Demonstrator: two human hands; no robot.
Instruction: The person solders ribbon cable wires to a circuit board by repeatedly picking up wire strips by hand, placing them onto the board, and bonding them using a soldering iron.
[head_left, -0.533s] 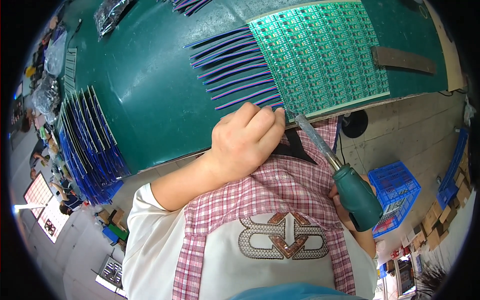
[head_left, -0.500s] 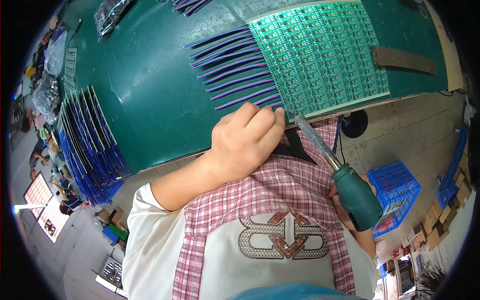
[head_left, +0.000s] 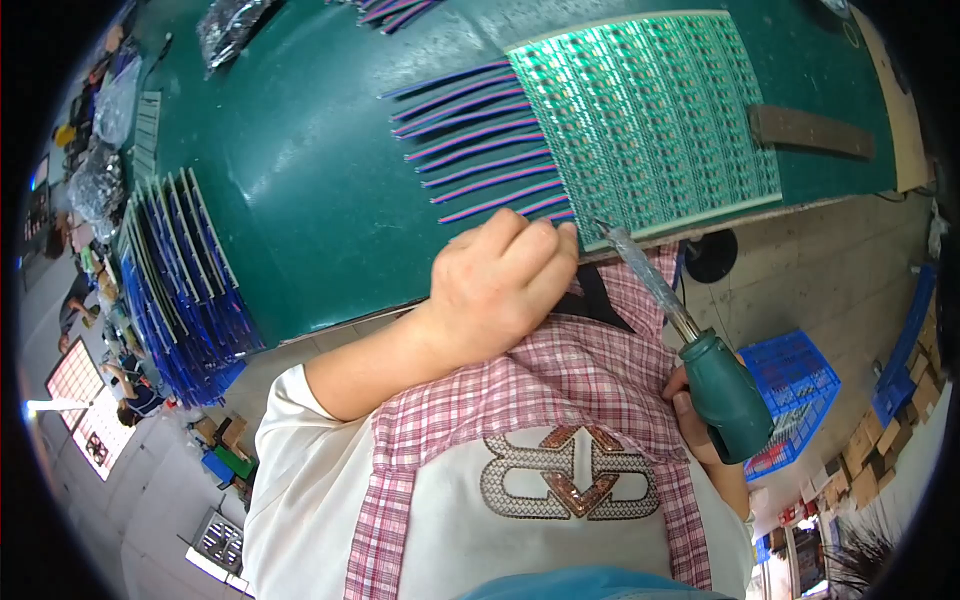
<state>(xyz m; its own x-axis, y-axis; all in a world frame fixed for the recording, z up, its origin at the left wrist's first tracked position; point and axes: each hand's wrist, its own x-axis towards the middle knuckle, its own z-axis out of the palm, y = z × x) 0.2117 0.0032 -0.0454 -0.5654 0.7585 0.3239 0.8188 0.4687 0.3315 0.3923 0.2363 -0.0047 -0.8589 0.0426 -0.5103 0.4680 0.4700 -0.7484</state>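
Observation:
A green circuit-board panel (head_left: 660, 120), printed with many repeated small boards, lies on the table with bundles of thin multicoloured wires (head_left: 490, 175) fanning out from its left edge. My left hand (head_left: 505, 285) is closed in a pinch at the panel's near left corner, on the end of a wire bundle; the fingers partly hide it. Under my right side, my right hand (head_left: 697, 425) is wrapped round the dark green handle of a soldering iron (head_left: 728, 395). The iron's clear-sleeved shaft points up and left, and its tip is at the panel's near edge, just right of my left fingertips.
A brown flat bar (head_left: 812, 132) lies at the panel's right edge. Blue-wired boards (head_left: 185, 300) stand stacked at the table's left end. More wires (head_left: 395, 12) and a plastic bag (head_left: 228, 30) lie at the back. A blue crate (head_left: 792, 385) stands on the floor at right.
The whole view has shifted slightly, with panel and hands a little lower and further right. The iron's tip has moved slightly right relative to the panel. Both hands keep their grips.

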